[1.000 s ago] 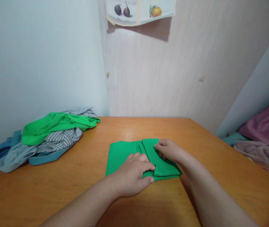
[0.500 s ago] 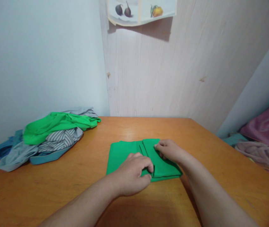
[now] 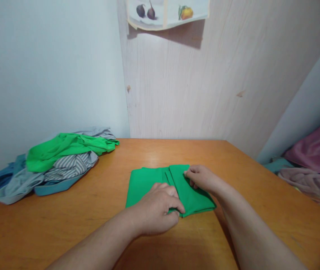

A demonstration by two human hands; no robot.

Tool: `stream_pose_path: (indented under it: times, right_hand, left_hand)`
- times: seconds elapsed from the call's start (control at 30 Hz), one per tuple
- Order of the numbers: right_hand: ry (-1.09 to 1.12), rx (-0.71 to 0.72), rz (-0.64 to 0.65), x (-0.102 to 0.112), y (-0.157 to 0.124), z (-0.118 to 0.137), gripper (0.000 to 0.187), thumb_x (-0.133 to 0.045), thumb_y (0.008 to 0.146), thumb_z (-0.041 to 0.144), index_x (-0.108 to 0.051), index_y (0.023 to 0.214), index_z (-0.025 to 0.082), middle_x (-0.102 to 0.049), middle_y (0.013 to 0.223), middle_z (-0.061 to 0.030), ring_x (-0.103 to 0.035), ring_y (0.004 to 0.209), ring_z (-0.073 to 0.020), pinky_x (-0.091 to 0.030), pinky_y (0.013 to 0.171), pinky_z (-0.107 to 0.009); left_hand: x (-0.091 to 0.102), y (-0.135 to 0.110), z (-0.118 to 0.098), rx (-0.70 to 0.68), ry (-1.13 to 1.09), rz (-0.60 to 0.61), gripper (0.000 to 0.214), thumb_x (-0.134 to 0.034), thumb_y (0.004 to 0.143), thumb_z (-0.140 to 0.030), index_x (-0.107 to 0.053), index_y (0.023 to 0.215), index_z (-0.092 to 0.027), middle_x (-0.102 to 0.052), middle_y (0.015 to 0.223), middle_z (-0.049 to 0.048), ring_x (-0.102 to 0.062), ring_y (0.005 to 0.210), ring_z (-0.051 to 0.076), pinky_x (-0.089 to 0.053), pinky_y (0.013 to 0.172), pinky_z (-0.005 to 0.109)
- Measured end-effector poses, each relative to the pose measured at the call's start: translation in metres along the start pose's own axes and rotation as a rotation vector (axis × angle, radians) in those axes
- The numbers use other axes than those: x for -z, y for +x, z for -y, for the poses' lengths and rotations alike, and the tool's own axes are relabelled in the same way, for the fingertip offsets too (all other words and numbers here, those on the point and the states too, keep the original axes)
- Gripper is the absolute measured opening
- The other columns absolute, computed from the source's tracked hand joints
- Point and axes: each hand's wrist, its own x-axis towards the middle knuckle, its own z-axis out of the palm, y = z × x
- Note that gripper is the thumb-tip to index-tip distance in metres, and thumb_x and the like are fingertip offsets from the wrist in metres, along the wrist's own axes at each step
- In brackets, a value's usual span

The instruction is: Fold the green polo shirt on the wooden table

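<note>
A green cloth garment [image 3: 144, 183], folded into a flat rectangle, lies on the table in front of me; its exact kind does not show. Its right part is a folded-over flap [image 3: 196, 198] with layered edges near the middle. At the flap's near-left corner, my left hand [image 3: 161, 206] has thumb and forefinger closed on the cloth edge, its other fingers resting over the garment. My right hand [image 3: 201, 177] is curled at the flap's far right side, fingertips pinched on the fabric. Part of the garment is hidden under my left hand.
On the left of the wooden table [image 3: 92, 228] lies a loose heap of clothes: a bright green garment [image 3: 64, 148], a grey striped one [image 3: 67, 167] and blue pieces [image 3: 5, 176]. Pink fabric [image 3: 317, 146] lies at the far right. A fruit picture [image 3: 168, 15] hangs on the wall behind.
My left thumb and forefinger have moved slightly nearer to me and right, onto the flap's corner, and its near-left edge is drawn down. My right hand stays almost still.
</note>
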Motion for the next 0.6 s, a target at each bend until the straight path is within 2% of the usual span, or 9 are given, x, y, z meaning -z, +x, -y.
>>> stream_pose_path:
  times: [0.17, 0.33, 0.47, 0.6]
  right_hand:
    - [-0.013, -0.011, -0.024, 0.002, 0.001, -0.001, 0.024, -0.047, 0.087, 0.033, -0.050, 0.067, 0.021, -0.056, 0.053, 0.0019, -0.049, 0.043, -0.0103, -0.034, 0.043, -0.021]
    - [-0.052, 0.019, -0.027, 0.003, 0.002, -0.003, 0.014, -0.052, 0.083, 0.028, -0.058, 0.074, 0.019, -0.057, 0.053, 0.0024, -0.049, 0.046, -0.0103, -0.030, 0.044, -0.021]
    - [-0.083, 0.065, -0.025, 0.003, 0.002, -0.003, 0.010, -0.056, 0.080, 0.025, -0.059, 0.073, 0.018, -0.056, 0.054, 0.0029, -0.047, 0.048, -0.0100, -0.028, 0.046, -0.021]
    - [-0.124, 0.166, -0.045, -0.003, 0.000, 0.002, 0.014, -0.055, 0.082, 0.028, -0.057, 0.071, 0.019, -0.058, 0.061, 0.0015, -0.050, 0.057, -0.0112, -0.029, 0.052, -0.022]
  left_hand:
    - [-0.001, 0.001, 0.001, 0.021, -0.006, -0.016, 0.018, -0.059, 0.079, -0.016, -0.070, 0.088, -0.025, -0.066, 0.091, -0.0002, -0.057, 0.091, 0.019, -0.037, 0.086, 0.035]
    - [0.002, 0.003, 0.009, 0.082, -0.076, -0.158, 0.016, -0.053, 0.089, -0.020, -0.068, 0.095, -0.022, -0.067, 0.094, 0.0018, -0.058, 0.091, 0.018, -0.040, 0.088, 0.033]
    - [0.011, 0.009, 0.023, 0.218, -0.006, -0.251, 0.015, -0.054, 0.089, -0.023, -0.068, 0.094, -0.022, -0.067, 0.095, 0.0031, -0.059, 0.095, 0.020, -0.043, 0.085, 0.032]
    - [0.018, 0.024, 0.045, 0.314, 0.107, -0.261, 0.013, -0.055, 0.087, -0.024, -0.067, 0.089, -0.022, -0.068, 0.091, 0.0022, -0.060, 0.091, 0.020, -0.044, 0.078, 0.029]
